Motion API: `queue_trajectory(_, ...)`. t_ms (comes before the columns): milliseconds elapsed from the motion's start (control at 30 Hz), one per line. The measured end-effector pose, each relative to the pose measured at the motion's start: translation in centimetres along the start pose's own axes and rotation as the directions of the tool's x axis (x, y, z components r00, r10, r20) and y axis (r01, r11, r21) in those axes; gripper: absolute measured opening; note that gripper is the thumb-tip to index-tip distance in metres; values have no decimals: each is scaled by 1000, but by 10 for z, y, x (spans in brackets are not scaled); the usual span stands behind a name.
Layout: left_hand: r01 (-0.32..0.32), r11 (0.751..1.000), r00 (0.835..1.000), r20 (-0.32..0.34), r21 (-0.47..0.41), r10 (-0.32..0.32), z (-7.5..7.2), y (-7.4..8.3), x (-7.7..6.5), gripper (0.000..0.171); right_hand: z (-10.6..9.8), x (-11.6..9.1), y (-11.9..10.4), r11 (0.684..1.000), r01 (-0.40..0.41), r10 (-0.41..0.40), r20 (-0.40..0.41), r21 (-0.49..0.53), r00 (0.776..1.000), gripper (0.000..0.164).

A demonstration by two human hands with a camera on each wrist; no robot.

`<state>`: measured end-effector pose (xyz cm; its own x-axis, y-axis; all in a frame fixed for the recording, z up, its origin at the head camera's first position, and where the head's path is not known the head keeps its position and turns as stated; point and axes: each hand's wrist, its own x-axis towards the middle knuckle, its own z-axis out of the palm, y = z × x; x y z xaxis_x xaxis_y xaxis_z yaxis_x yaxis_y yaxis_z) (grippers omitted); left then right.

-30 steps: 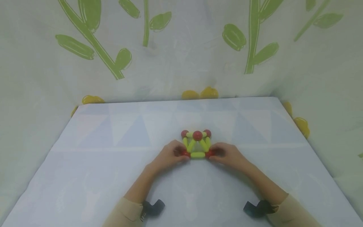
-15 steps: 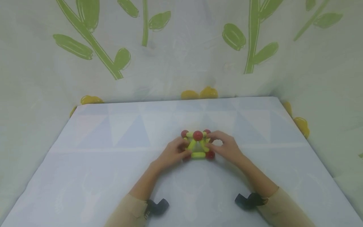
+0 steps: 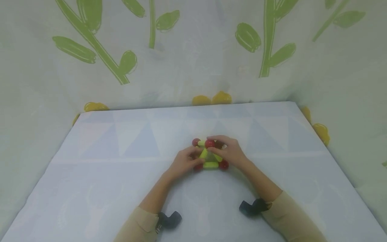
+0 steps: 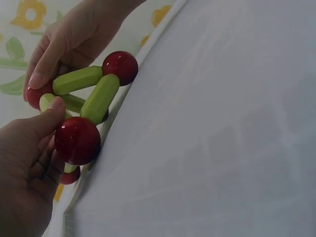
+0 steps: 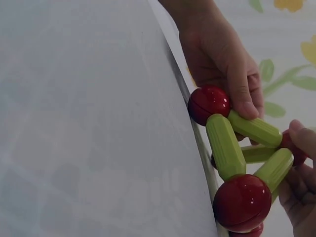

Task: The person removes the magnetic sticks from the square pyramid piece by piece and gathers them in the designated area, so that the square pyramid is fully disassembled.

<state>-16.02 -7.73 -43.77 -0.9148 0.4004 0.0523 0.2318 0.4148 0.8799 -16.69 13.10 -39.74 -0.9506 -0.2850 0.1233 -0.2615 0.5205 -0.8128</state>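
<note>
A frame of yellow-green rods (image 3: 210,165) and red balls (image 3: 223,165) stands on the table, built like a small pyramid. My left hand (image 3: 183,163) is at its left side, and the left wrist view shows the thumb and fingers pinching a green rod (image 4: 99,98) beside a front red ball (image 4: 77,140). My right hand (image 3: 231,151) reaches over from the right and grips the top red ball (image 3: 210,144) between thumb and fingers. In the right wrist view that ball is partly covered by the right thumb (image 5: 304,136). Behind the right hand, the back right corner is hidden.
The table (image 3: 121,188) has a pale cover with blue triangles. A cloth wall (image 3: 193,60) with printed green leaves rises behind it and at both sides. Dark wrist mounts (image 3: 170,220) sit at both sleeves.
The right hand has left the front right ball and moved up and left to the top ball. The left hand has shifted from the front left ball up onto the rod beside it.
</note>
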Motion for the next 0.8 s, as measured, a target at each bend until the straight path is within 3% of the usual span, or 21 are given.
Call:
queue_trajectory(167,4,999,1000,4,-37,-3,0,-3,0,29,0,1,0,1000,-24,24,17,-14,1000,41)
queue_trajectory(433,54,990,998,46,-130,-48,-3,-4,-5,30,-3,3,3,999,38,-37,29,-28,999,41)
queue_trajectory(633,50,988,997,72,-147,-40,-10,-4,-10,28,-8,5,6,996,87,-85,53,-21,995,40)
queue_trajectory(800,-7,986,994,103,-167,25,-10,-5,-12,28,-11,5,9,990,142,-142,97,5,985,39)
